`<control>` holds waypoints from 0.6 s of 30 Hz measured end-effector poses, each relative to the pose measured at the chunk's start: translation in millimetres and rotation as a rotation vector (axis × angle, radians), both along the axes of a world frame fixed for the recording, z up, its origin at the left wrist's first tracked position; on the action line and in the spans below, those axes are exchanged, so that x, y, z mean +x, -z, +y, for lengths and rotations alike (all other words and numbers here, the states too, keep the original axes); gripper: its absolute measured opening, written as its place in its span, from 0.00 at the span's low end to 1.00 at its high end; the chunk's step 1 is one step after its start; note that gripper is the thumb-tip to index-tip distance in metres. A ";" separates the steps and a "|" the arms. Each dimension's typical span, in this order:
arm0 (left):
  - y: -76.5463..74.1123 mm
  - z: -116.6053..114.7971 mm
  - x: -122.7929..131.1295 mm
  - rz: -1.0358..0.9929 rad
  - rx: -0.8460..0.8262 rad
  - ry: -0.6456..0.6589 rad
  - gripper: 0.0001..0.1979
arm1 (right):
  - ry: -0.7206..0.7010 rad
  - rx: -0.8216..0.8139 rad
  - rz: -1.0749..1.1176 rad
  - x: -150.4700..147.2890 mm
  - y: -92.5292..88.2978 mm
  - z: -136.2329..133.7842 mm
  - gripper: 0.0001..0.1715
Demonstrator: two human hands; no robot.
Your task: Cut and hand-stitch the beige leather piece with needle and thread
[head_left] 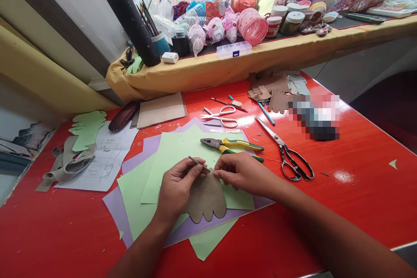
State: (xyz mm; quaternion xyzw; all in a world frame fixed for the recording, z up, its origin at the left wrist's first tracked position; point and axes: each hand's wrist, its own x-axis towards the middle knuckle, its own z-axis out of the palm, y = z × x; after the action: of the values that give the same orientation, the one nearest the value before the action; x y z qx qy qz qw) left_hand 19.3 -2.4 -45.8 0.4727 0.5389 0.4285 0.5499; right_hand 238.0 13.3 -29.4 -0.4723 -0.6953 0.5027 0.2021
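Note:
A grey-brown leather piece [207,200] with a scalloped lower edge is held over the stacked paper. My left hand [178,184] is closed on it at its left side and also grips a thin dark metal rod [198,163], whose lower end meets the leather's top edge. My right hand [236,170] pinches the top right corner of the leather between thumb and fingers. Anything smaller between those fingertips is hidden. Just beyond my hands, pliers [224,142] with yellow-green handles lie spread on the light green paper [169,150].
Large black-handled scissors [285,152] and white-handled scissors [221,116] lie on the red table [358,200]. Leather scraps [270,82] are at the back right; a drawn sheet [110,152] and green cut-out [86,126] are left. A black flask [130,19] stands on the crowded sill.

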 end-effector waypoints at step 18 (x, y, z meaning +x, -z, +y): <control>-16.0 3.8 -4.3 -0.110 0.049 -0.025 0.10 | 0.047 -0.074 0.066 -2.9 9.1 -1.1 0.11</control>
State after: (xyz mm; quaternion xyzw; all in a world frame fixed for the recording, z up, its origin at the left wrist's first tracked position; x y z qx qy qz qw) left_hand 15.0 1.4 -29.8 0.4549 0.5030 0.4741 0.5615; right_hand 235.1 12.2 -38.5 -0.4789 -0.6578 0.5385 0.2191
